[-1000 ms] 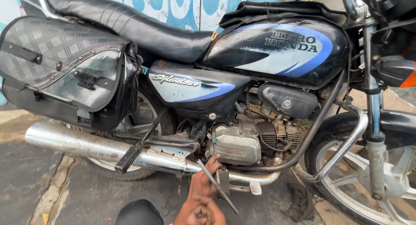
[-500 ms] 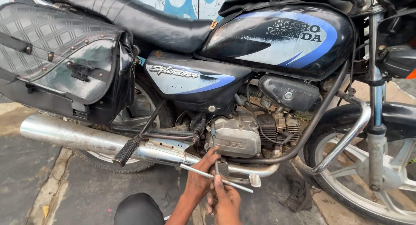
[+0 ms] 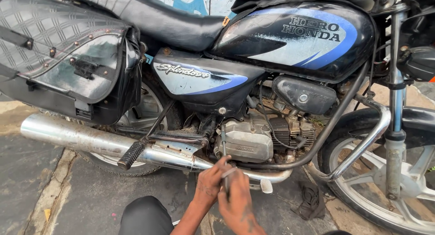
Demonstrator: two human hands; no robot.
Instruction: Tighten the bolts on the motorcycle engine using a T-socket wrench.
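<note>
A: The left hand [image 3: 209, 184] is closing around the lower shaft of a thin grey metal rod tool [image 3: 225, 171], and the right hand [image 3: 236, 203] is gripping the same tool just below it, fingers curled tight.

B: Where is the tool sitting?

A: It is standing nearly upright, its upper end reaching toward the silver ribbed engine casing [image 3: 244, 142], just above the long chrome exhaust pipe [image 3: 95, 142].

B: Any room around the hands?

A: Little above: the pipe and the curved grey steel crash bar [image 3: 358, 146] are hemming them in. The black rubber-tipped kick lever [image 3: 132, 154] is lying off to their left. Below, grey cracked pavement [image 3: 77, 199] is lying open, with a dark crumpled rag [image 3: 310, 199] to the right, near the spoked front wheel [image 3: 408, 171].
</note>
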